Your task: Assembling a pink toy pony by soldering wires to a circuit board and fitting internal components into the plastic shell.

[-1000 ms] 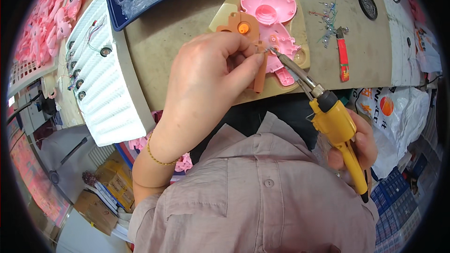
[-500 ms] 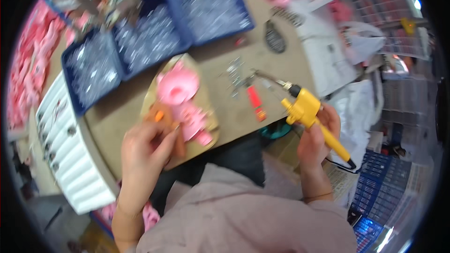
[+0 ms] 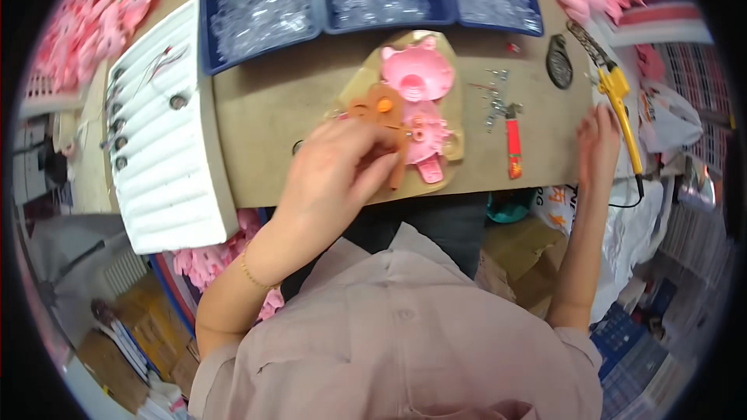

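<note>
My left hand (image 3: 338, 159) is over the brown plastic part (image 3: 383, 118), which has an orange button. Its thumb and forefinger are pinched together; what they hold is too small or hidden. Beside that part is a pink pig-shaped plastic shell (image 3: 418, 74), its bowl-like half facing up, with small fittings in the lower half. Both rest on a tan pad (image 3: 455, 113) at the table's front edge. At the right, a yellow soldering iron (image 3: 615, 87) has its front end at the coiled metal stand (image 3: 593, 47). My right hand (image 3: 599, 136) is just left of its handle, fingers stretched out.
Blue trays (image 3: 323, 27) of clear plastic pieces line the back. A white ribbed foam block (image 3: 167, 132) with round metal parts stands left. Small screws (image 3: 496, 97), a red-handled tool (image 3: 513, 144) and a dark oval object (image 3: 559, 62) lie right of the pad. Pink parts (image 3: 101, 23) are heaped far left.
The soldering iron has gone from my right hand's grip above the table's front edge to the stand, and the fingers have loosened. My left hand stays at the brown part. The view has turned.
</note>
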A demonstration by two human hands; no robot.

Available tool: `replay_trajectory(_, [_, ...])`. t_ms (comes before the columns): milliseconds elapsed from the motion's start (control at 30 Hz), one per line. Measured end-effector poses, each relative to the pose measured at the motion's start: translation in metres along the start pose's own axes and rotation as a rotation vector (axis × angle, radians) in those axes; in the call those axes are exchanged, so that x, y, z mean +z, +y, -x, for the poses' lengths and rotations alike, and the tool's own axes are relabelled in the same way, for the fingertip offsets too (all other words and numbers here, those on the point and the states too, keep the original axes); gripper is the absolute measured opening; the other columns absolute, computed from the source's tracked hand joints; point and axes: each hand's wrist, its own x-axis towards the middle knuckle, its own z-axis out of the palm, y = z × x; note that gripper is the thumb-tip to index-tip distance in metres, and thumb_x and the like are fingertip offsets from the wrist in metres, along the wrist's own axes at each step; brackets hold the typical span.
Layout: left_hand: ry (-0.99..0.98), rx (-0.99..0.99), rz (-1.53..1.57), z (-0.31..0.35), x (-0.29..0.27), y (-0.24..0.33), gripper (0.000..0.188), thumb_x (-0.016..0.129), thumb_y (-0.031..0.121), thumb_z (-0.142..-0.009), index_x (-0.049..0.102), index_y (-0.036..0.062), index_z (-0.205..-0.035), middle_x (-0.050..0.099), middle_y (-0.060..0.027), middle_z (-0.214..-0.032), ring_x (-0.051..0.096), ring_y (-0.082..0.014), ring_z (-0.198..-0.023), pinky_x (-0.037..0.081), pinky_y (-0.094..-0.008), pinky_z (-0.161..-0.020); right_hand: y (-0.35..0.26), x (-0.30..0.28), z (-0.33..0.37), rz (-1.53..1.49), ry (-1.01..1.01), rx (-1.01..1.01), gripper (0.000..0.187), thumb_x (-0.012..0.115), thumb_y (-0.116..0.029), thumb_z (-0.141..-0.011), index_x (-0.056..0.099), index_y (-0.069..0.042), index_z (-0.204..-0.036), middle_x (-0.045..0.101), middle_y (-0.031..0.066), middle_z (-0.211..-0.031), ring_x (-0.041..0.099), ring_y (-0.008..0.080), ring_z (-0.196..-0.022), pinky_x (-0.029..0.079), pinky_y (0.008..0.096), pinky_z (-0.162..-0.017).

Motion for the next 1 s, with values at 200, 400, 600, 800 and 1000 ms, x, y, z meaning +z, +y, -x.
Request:
replay_trajectory(200, [0.042,0.031,-0.021,0.018,-0.007,-0.003,0.008,0.064,0.009,-0.079,0.060,0.0048,-0.085,0.060,-0.0096,-0.082,0.055,-0.0297,-0.079,0.042,-0.0382,-0.074,-0.047,0.161,0.100,0.580,-0.916,-0.620,0.016,0.062,-0.010,-0.086,0.063,0.000,-0.098,0.063,0.0082,-0.107,0.061,0.0194,-0.091,0.048,0.0310,-0.080])
replay_trajectory(400, [0.042,-0.135,-0.473,0.047,-0.025,0.003,0.008,0.066,0.010,-0.078,0.060,0.0083,-0.084,0.059,-0.0086,-0.085,0.054,-0.0272,-0.081,0.038,-0.0382,-0.077,-0.040,0.231,0.075,0.796,-1.415,-0.554,0.016,0.066,-0.011,-0.082,0.064,-0.001,-0.094,0.060,0.0095,-0.109,0.060,0.0248,-0.093,0.046,0.0321,-0.083])
replay_trajectory(600, [0.329,-0.209,0.049,0.023,-0.063,-0.006,0.016,0.063,0.014,-0.088,0.062,0.0005,-0.096,0.061,-0.0084,-0.076,0.057,-0.0137,-0.068,0.045,-0.0256,-0.063,-0.086,0.240,0.085,0.569,-1.003,-0.700,0.020,0.064,-0.018,-0.086,0.062,-0.001,-0.096,0.058,0.0091,-0.099,0.059,0.0156,-0.085,0.048,0.0274,-0.074])
replay_trajectory(800, [0.250,-0.299,0.797,0.007,-0.043,-0.021,0.018,0.064,0.010,-0.088,0.061,-0.0006,-0.103,0.061,-0.0003,-0.088,0.055,-0.0063,-0.074,0.046,-0.0212,-0.068,-0.067,0.176,0.096,0.584,-0.758,-0.614,0.009,0.059,-0.002,-0.088,0.060,0.001,-0.096,0.056,0.0096,-0.108,0.055,0.0144,-0.096,0.047,0.0251,-0.079])
replay_trajectory(1000, [0.062,-0.501,1.025,0.043,-0.019,-0.027,0.025,0.062,-0.004,-0.085,0.057,-0.0062,-0.109,0.057,-0.0064,-0.102,0.061,-0.0108,-0.087,0.051,-0.0223,-0.077,-0.058,0.161,0.125,1.008,-0.845,-0.648,0.016,0.062,-0.002,-0.083,0.061,0.000,-0.099,0.057,0.0111,-0.109,0.058,0.0151,-0.083,0.048,0.0250,-0.073])
